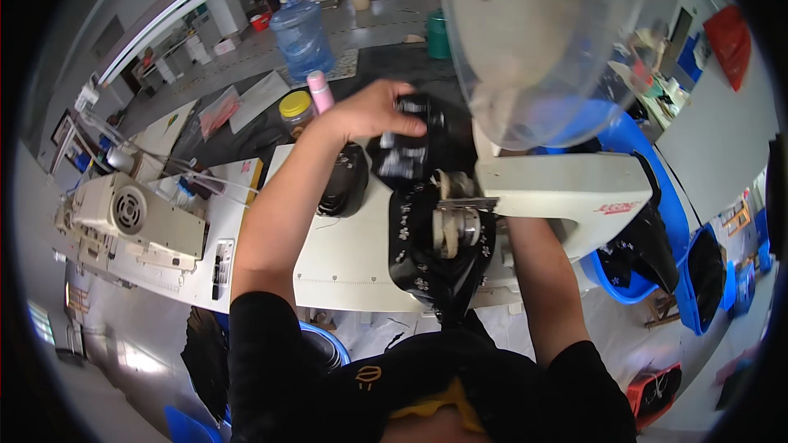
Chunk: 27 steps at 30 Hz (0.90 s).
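Note:
My left hand (373, 111) reaches forward over the white sewing table (345, 262) and grips black fabric with a small white print (406, 152) at its far end. The fabric runs back under the head of the white sewing machine (566, 189) and hangs toward me in a bunch (427, 267). My right forearm (546, 287) passes under the machine's arm; my right hand is hidden behind the machine. A second dark piece (345, 180) lies on the table just left of the fabric.
A jar with a yellow lid (295, 111) and a pink bottle (320, 90) stand at the table's far edge. A large blue water jug (302, 37) is on the floor beyond. Another white machine (131, 221) sits left. Blue tubs with dark fabric (657, 230) stand right.

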Motion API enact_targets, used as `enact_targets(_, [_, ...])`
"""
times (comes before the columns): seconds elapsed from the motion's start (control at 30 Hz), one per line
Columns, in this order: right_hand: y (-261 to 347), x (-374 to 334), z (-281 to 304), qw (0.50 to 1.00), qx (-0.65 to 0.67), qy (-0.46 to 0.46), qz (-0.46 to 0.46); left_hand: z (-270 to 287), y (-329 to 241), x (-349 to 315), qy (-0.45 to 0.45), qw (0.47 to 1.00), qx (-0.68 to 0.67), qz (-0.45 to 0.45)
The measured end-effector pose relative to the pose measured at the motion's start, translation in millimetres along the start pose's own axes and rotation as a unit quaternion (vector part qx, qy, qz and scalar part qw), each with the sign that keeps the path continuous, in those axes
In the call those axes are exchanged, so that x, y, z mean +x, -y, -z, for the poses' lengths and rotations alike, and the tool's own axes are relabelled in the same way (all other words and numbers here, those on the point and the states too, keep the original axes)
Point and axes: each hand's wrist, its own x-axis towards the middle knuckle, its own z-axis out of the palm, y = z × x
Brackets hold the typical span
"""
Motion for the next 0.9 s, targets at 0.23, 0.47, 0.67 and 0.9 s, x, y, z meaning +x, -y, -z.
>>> enact_targets(0.23, [14, -58, 67, 0.946, 0.3, 0.042, -0.112, 36, 9, -55, -0.19, 0.941, 0.257, -0.107])
enact_targets(0.47, [16, -143, 64, 0.99, -0.062, 0.006, -0.129, -48, 211, -186, -0.068, 0.865, 0.497, 0.018])
enact_targets(0.67, [40, -192, 75, 0.972, -0.107, -0.036, -0.205, -84, 281, -193, -0.128, 0.794, 0.551, 0.225])
enact_targets(0.9, [119, -222, 6, 0.863, -0.389, 0.255, 0.197, -78, 207, -158, 0.036, 0.77, 0.509, 0.384])
